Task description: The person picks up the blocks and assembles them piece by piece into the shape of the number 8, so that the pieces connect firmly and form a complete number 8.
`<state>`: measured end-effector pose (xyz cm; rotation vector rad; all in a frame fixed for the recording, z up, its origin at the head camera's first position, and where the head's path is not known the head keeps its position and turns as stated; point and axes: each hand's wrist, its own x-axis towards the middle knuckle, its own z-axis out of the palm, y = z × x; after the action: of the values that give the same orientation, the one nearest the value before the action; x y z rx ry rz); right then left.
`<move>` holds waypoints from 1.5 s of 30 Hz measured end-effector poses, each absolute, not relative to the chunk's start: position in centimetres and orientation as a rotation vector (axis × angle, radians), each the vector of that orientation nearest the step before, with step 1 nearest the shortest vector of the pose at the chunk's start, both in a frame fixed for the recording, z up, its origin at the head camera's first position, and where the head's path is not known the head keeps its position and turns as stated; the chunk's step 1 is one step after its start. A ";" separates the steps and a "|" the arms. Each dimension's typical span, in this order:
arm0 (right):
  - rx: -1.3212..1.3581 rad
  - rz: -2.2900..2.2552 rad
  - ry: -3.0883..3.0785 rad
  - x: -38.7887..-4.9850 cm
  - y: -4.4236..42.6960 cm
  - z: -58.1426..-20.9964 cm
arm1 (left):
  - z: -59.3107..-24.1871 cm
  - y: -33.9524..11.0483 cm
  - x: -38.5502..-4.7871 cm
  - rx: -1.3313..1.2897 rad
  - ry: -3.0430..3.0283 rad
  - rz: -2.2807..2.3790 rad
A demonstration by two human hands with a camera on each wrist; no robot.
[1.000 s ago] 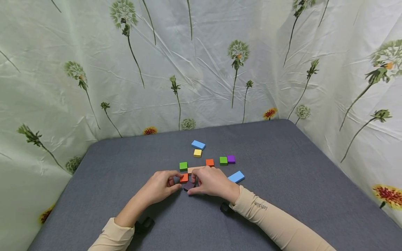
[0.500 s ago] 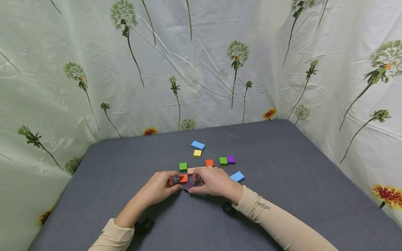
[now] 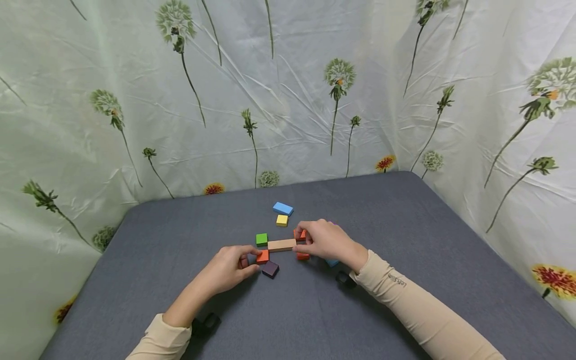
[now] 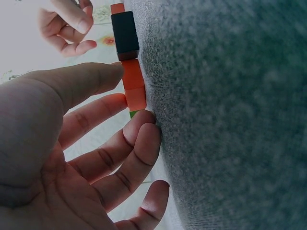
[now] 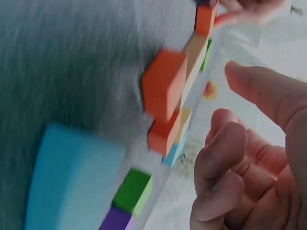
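Observation:
In the head view my left hand (image 3: 231, 265) touches an orange block (image 3: 263, 257) with its index fingertip. Its thumb tip lies close to a dark purplish block (image 3: 270, 270), which sits at an angle against the orange one's near side. A long peach-coloured block (image 3: 282, 245) extends rightward from there. At its right end are a far orange block (image 3: 303, 235) and a near orange block (image 3: 303, 257), both partly covered by my right hand (image 3: 328, 242). That hand hovers over them, thumb and index finger apart. In the right wrist view its fingers hold nothing.
A green cube (image 3: 261, 240) sits beyond the left orange block. Farther back lie a yellow block (image 3: 282, 220) and a blue block (image 3: 283, 208). Another blue block (image 5: 72, 182), a green cube (image 5: 133, 189) and a purple cube (image 5: 116, 220) show in the right wrist view.
My right hand has let go of the dark block and moved right and away over the orange blocks. The dark block stays by the left orange block. My left hand has hardly moved.

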<state>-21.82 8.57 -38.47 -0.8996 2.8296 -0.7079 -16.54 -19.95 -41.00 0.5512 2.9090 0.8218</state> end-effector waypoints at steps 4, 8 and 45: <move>-0.834 -0.696 2.842 -22.7 9.7 -38.3 | -41.0 -20.0 -16.6 0.557 2.906 0.823; -0.772 -0.714 2.831 -23.6 10.8 -38.3 | -41.0 -19.9 -16.7 0.563 2.901 0.826; -0.654 -0.546 2.884 -26.1 13.5 -39.2 | -40.7 -20.0 -16.8 0.521 2.915 0.814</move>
<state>-26.10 13.53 -39.21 -0.6541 2.8843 -0.5464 -16.75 -20.01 -40.73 0.5215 2.9153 0.8139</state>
